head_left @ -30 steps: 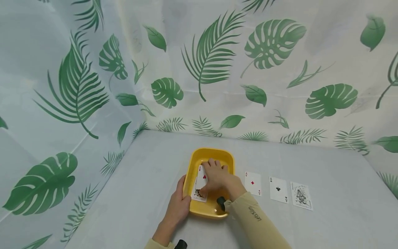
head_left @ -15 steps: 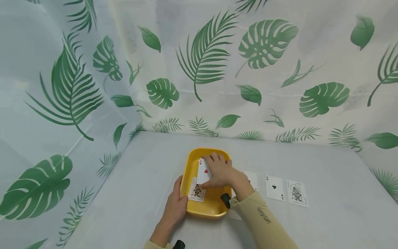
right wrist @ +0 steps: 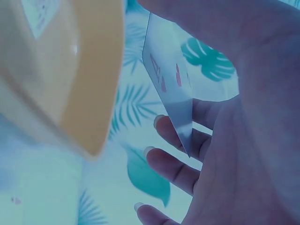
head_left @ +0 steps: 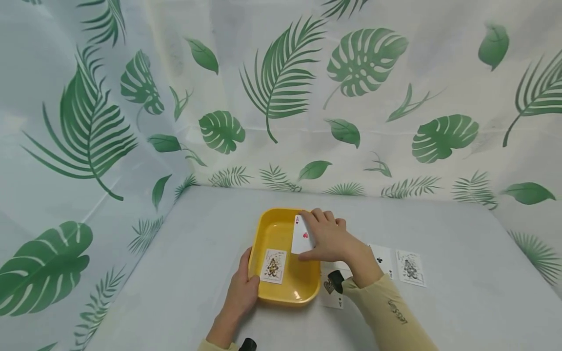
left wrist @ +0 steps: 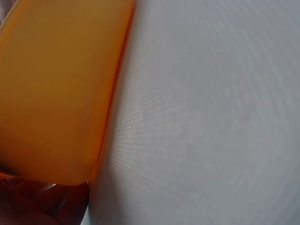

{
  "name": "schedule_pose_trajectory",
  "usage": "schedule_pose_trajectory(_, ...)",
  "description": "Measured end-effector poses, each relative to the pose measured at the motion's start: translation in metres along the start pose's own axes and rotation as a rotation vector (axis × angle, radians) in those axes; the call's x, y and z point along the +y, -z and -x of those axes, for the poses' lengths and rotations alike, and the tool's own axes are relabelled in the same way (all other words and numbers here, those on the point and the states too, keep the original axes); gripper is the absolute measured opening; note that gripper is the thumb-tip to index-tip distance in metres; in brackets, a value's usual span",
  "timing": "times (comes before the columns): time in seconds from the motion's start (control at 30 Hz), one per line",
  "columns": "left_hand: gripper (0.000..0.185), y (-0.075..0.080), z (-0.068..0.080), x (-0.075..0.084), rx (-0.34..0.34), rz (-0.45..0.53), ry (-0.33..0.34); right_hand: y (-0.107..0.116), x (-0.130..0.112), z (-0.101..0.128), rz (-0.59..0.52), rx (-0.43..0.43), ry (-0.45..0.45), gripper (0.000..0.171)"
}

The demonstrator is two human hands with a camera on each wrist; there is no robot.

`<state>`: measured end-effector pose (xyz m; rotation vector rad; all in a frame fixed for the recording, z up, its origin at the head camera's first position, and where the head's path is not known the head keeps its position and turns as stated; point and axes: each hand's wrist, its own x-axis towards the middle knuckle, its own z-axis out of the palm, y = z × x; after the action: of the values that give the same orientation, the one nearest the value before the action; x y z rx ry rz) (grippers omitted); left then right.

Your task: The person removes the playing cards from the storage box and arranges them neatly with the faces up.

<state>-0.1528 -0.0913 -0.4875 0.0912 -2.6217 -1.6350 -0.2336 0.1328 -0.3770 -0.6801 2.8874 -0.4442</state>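
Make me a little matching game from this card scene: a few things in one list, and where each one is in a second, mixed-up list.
Things:
1. ace of hearts
2. joker card
3. ace of clubs
4. left hand

Places:
A. lying flat inside the yellow tray
B. on the table, right of the tray
C. pinched in the right hand above the tray
D. gripping the tray's near left edge

Pairs: 1-C, 2-A, 3-B, 4-D

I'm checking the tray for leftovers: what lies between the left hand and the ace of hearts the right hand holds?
In the head view, a joker card lies face up on the yellow tray floor, between the left hand and the ace of hearts.
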Motion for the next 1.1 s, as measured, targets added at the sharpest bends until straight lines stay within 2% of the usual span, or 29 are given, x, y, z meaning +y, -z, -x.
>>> schedule_pose_trajectory(0.6,0.072,-0.002,0.000,0.000,0.000,-0.002,0.033,0.022,0.030,0.042,-0.023,0.116,0.012,0.101)
schedule_pose_trajectory(1.1,0.072,-0.002,0.001,0.005,-0.006,0.010,0.086,0.031,0.050,0.075,-0.025,0.152,-0.056,0.100)
